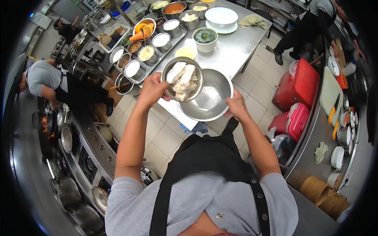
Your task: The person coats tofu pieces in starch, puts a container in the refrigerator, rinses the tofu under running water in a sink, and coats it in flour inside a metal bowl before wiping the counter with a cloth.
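The left hand [154,88] is clamping the small metal bowl's [199,78] rim, seemingly to keep it from slipping; inside, whitish, uneven pieces [183,80] are lying heaped. The right hand [237,104] is gripping the larger metal bowl's [213,96] right rim, probably for steadiness, near the table [246,39] corner; its inside is gleaming.

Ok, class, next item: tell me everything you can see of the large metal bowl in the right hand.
The large bowl is round and wide-mouthed, with a thin rim and a smooth, silvery inside catching bright reflections; it looks like stainless steel. The right hand grips its right rim. Its mouth faces the camera, in front of the table; whether it rests there is unclear. The smaller bowl hides its upper left part; whether they touch cannot be told.
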Available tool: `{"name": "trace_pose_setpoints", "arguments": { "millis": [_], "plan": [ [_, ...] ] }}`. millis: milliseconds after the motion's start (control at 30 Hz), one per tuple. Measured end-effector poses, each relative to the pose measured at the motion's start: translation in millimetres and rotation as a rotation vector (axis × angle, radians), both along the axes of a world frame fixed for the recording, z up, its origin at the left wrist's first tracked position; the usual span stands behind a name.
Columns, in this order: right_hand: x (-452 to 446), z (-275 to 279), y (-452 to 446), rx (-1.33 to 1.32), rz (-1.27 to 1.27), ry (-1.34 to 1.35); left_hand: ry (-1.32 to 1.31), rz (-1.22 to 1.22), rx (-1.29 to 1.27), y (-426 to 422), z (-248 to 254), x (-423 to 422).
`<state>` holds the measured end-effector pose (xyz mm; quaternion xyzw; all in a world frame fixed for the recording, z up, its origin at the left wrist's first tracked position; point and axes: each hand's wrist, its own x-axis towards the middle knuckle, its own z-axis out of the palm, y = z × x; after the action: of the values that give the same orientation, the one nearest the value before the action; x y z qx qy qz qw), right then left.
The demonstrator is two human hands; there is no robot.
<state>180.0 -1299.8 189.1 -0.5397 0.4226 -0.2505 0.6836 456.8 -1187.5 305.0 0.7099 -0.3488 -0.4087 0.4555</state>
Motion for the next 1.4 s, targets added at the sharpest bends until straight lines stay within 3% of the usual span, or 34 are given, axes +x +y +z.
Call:
{"name": "trace_pose_setpoints", "arguments": {
  "millis": [167, 200, 433, 500, 633, 667, 700, 767, 800, 833, 933, 967, 1033, 1067, 1133, 1167, 1200, 1300, 1400],
  "plan": [
    [49.2, -10.0, 3.5, 0.085, 0.080, 0.053, -0.428, -0.064, 0.089, -4.1, -31.4, -9.1],
    [54.2, -11.5, 3.9, 0.082, 0.083, 0.055, -0.742, -0.128, 0.048, -2.5, -38.4, -10.2],
    [69.3, -33.8, 1.1, 0.103, 0.024, 0.038, -1.136, -0.022, -0.084, 13.1, -53.1, -30.3],
    [69.2, -32.2, -1.2, 0.124, 0.012, 0.056, -1.116, 0.074, -0.146, 18.4, -47.3, -26.8],
    [51.6, -20.4, -3.6, -0.161, -0.052, 0.274, -0.981, 0.205, -0.197, 36.7, -46.8, 9.7],
    [45.9, -30.1, -8.2, -0.283, -0.089, 0.332, -0.409, 0.311, -0.172, 37.8, -56.6, 16.0],
    [45.0, -26.6, -6.5, -0.405, -0.128, 0.390, -0.172, 0.367, -0.215, 39.5, -59.1, 18.5],
    [43.7, -17.7, -3.0, -0.353, -0.073, 0.427, 0.312, 0.461, -0.301, 41.1, -63.4, 20.6],
    [45.7, -16.2, -0.3, -0.352, -0.040, 0.451, 0.409, 0.492, -0.301, 41.4, -61.9, 18.7],
    [47.6, -13.3, 2.5, -0.351, -0.009, 0.475, 0.450, 0.472, -0.308, 44.3, -65.9, 21.0],
    [59.6, 23.1, 18.1, 0.057, 0.174, 0.445, 0.526, 0.407, -0.330, 50.3, -75.3, 26.5],
    [62.9, 15.5, 19.8, 0.087, 0.193, 0.369, 0.518, 0.383, -0.335, 50.6, -72.9, 25.2],
    [68.5, -37.7, 17.9, 0.150, 0.200, 0.214, 0.480, 0.383, -0.371, 49.0, -65.2, 15.9],
    [75.0, -107.7, 13.2, -0.181, 0.189, 0.137, 0.486, 0.320, -0.413, 48.8, -67.1, 17.4],
    [75.4, -129.0, 19.1, 0.050, -0.054, 0.133, 0.331, 0.364, -0.356, 55.6, -71.2, 26.3],
    [56.0, -38.5, 42.7, 0.153, -0.095, -0.059, 0.273, 0.367, -0.311, 57.0, -64.4, 27.4],
    [45.0, -40.8, 39.3, 0.189, -0.130, 0.048, 0.280, 0.353, -0.332, 56.4, -65.3, 33.8],
    [-21.0, -30.6, 35.4, 0.261, -0.210, 0.020, 0.321, 0.409, -0.407, 50.9, -44.1, 21.7],
    [-99.9, -20.1, 34.0, 0.210, -0.518, -0.067, 0.270, 0.259, -0.415, 31.8, -52.4, 12.7]
  ]
}}
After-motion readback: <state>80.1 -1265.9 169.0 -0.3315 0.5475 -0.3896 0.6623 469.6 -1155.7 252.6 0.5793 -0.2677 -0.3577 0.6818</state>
